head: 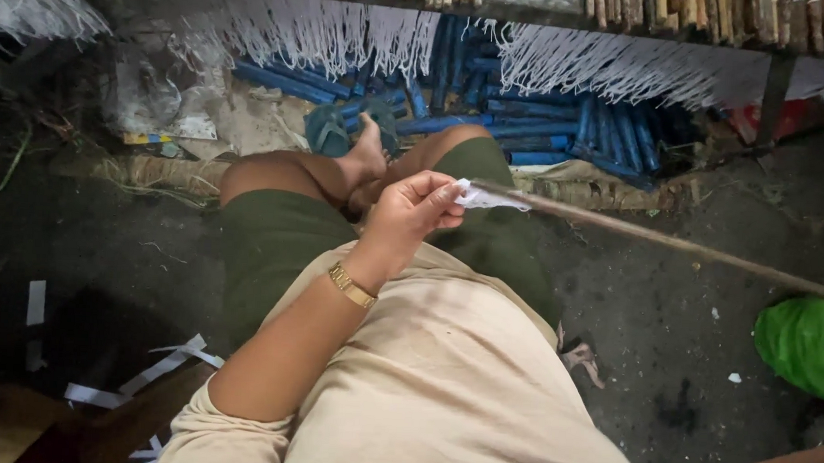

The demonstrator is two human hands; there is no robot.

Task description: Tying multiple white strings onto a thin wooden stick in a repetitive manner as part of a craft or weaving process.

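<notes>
1. Dark concrete floor (667, 326) fills the view, with a heap of blue-wrapped sticks (528, 125) lying beyond the crossed legs and rows of white paper fringe (346, 34) hung from a rack above it.
2. A green bundle (803, 343) is seen at the right edge, and white paper strips (161, 369) are scattered on the floor at the lower left.
3. A long thin stick (671, 243) is held slantwise over the lap, its far end running off to the right; the right hand is not seen, so its state cannot be told.
4. The left hand (411, 213) is closed in a pinch on the white paper piece (486, 199) at the stick's near tip.
5. For a neat wrap, the paper is best kept taut and pressed flat against the wood, with the stick held steady so the edge is laid evenly.
</notes>
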